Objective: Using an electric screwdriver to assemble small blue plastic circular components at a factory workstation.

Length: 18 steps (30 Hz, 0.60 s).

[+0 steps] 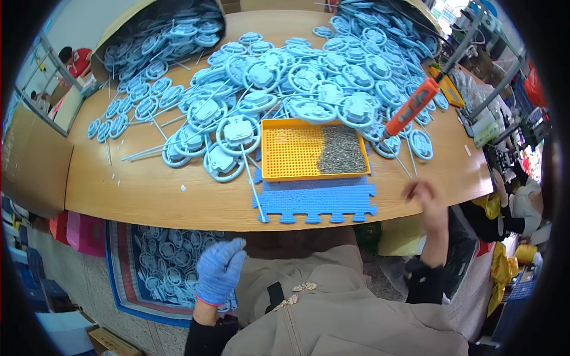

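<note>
My left hand [219, 271], in a blue glove, hangs below the table's front edge, over the container on the floor. Its fingers are drawn together, and nothing shows in them. My bare right hand [423, 194] hovers at the table's front right, slightly blurred, with loosely bent fingers apart and nothing in them. Beyond it hangs an orange electric screwdriver [412, 107], tip down. Left of that hand, a yellow tray [291, 151] holds small metal screws [342, 151] in its right part. It rests on a blue foam mat [317, 202].
Light-blue plastic wheel-shaped parts with long stems [255, 74] are heaped across the wooden table [119, 190]. More spill from two large containers at the back. A blue-rimmed container [119, 279] of similar parts stands on the floor at left. A cardboard box [38, 157] stands left of the table.
</note>
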### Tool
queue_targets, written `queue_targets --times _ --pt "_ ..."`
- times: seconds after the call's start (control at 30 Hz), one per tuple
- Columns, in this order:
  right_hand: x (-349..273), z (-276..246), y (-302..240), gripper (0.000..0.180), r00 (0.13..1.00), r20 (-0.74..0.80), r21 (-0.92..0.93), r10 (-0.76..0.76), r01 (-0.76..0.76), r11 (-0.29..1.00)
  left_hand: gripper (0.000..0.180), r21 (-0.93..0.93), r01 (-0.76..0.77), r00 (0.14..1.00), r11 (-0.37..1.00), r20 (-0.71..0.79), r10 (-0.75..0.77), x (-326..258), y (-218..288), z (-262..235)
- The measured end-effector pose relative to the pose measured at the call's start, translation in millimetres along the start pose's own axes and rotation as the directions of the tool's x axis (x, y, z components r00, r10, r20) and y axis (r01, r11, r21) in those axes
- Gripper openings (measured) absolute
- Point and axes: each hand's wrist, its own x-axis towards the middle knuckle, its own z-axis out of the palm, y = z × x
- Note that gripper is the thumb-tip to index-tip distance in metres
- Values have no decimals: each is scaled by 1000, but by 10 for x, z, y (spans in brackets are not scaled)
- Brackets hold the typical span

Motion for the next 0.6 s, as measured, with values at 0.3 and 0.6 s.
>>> queue_targets --times 0.3,0.6 --pt "1343 71 -94 60 950 -59 242 -307 312 919 57 346 -572 818 743 174 549 2491 712 774" --pt "896 -157 57 52 974 58 389 -217 178 904 48 205 -618 762 759 394 514 3263 461 1044"
